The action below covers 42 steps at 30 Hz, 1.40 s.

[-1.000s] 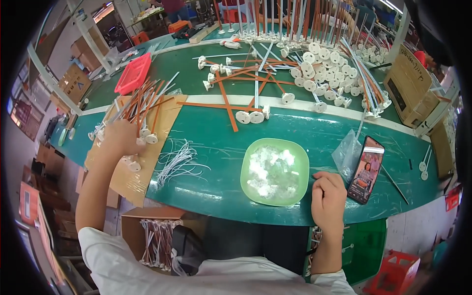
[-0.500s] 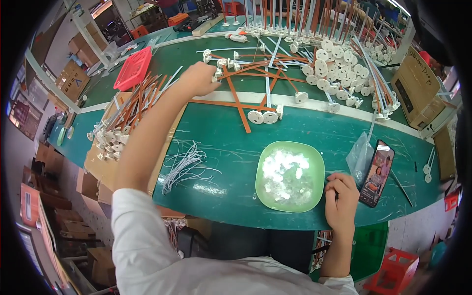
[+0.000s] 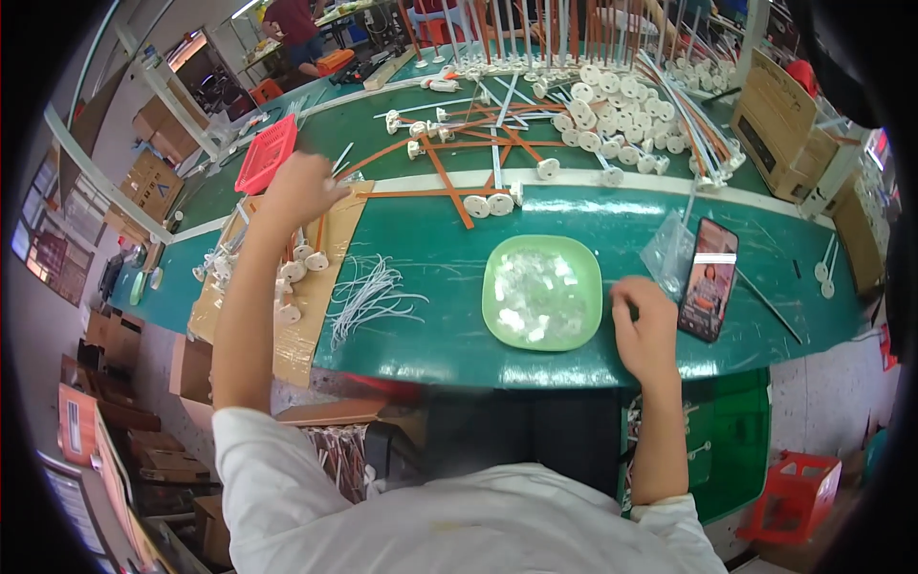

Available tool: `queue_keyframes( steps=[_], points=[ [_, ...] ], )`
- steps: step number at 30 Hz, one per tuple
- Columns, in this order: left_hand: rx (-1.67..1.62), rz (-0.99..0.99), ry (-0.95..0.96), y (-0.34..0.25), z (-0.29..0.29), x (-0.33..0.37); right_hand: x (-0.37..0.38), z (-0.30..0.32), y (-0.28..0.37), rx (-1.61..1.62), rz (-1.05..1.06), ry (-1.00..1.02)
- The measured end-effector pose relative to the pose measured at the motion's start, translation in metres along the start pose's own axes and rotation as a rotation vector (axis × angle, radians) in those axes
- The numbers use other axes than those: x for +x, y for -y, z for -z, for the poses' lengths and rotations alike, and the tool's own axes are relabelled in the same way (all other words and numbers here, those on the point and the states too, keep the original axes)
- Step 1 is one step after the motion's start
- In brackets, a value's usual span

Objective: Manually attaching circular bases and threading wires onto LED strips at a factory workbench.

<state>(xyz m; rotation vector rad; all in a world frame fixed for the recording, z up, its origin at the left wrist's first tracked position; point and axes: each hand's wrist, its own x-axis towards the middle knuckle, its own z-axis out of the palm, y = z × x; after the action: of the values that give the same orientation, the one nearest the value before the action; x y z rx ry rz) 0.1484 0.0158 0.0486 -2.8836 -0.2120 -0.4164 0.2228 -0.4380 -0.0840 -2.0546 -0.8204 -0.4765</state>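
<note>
My left hand [image 3: 304, 191] is over the cardboard sheet [image 3: 337, 251] on the left, above a bundle of white and reddish-brown strips with white round ends [image 3: 311, 260]. Its fingers are drawn together, and what they hold, if anything, is hidden. My right hand [image 3: 645, 327] rests loosely curled on the green tabletop, with nothing visible in it. It sits between a light green bowl [image 3: 491, 316] of small clear, shiny pieces [image 3: 537, 292] and a phone [image 3: 710, 282] playing a video. Thin white ties [image 3: 368, 301] lie loose left of the bowl.
Crossed strips [image 3: 445, 182] with round ends lie beyond the bowl. Behind them are a heap of white discs [image 3: 612, 110], upright strips and a glue gun [image 3: 442, 84]. A red basket [image 3: 266, 158] stands far left, a cardboard box [image 3: 779, 124] far right. A plastic bag [image 3: 667, 251] touches the phone.
My left hand has moved left and nearer, from the crossed strips to the bundle on the cardboard. My right hand stays curled beside the bowl. The whole view has shifted.
</note>
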Motion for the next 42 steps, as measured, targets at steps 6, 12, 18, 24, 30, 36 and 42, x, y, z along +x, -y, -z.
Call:
queue_keyframes(
  steps=[6,12,18,24,30,36,42],
  points=[
    [-1.435,0.407,-0.134,-0.105,0.001,-0.148,-0.029,0.008,0.048,0.303,-0.056,-0.424],
    [-2.382,0.015,-0.089,-0.237,0.000,-0.224,-0.065,0.018,0.136,0.506,0.509,-0.152],
    [-2.442,-0.087,0.000,-0.269,0.009,-0.249,-0.099,0.016,0.154,0.467,0.626,-0.254],
    [-2.442,-0.025,-0.008,-0.290,0.023,-0.268,-0.114,0.014,0.154,0.350,0.722,-0.361],
    [-2.436,-0.042,-0.025,-0.294,0.023,-0.273,-0.118,0.020,0.157,0.388,0.668,-0.314],
    [-2.655,0.057,0.029,-0.297,0.025,-0.267,-0.111,0.007,0.150,0.486,0.596,-0.332],
    [-2.620,0.128,0.050,-0.305,0.023,-0.266,-0.114,0.011,0.150,0.476,0.509,-0.335]
  ],
)
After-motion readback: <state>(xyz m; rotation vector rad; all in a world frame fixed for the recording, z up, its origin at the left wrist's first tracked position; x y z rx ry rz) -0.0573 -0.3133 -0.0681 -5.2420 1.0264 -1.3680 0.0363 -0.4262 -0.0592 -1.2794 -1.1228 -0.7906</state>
